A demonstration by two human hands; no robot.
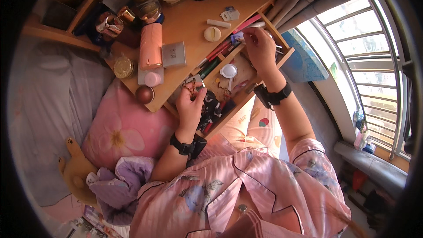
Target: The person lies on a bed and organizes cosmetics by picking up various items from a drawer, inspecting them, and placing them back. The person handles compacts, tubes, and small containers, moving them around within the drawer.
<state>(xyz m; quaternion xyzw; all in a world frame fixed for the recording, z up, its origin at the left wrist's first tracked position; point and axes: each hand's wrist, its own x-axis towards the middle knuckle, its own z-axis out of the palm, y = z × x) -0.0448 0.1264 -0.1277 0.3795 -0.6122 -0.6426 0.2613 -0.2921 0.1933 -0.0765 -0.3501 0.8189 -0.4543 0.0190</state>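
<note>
My left hand (192, 103) is over the near left end of an open wooden drawer (281, 59). Between its thumb and fingers is a small brown mottled accessory (189, 87), its exact kind unclear. Black-and-white patterned fabric (211, 107) bunches beside that hand. At the drawer's far right end is my right hand (262, 49), fingers curled, by a pale purple packet (237, 37); whether it holds anything is hidden. A divider runs along the drawer. Pens or slim cosmetic tubes (218, 50) lie behind it, and a white round-headed item with a handle (228, 71) lies in front.
On the wooden desk (195, 10) stand a peach cylinder (151, 46), a silvery box (174, 55), a gold-lidded jar (124, 67) and a round puff (212, 34). A brown ball-like object (144, 94) sits at the desk edge. A pink cushion (129, 129) is left; a barred window (370, 62) is right.
</note>
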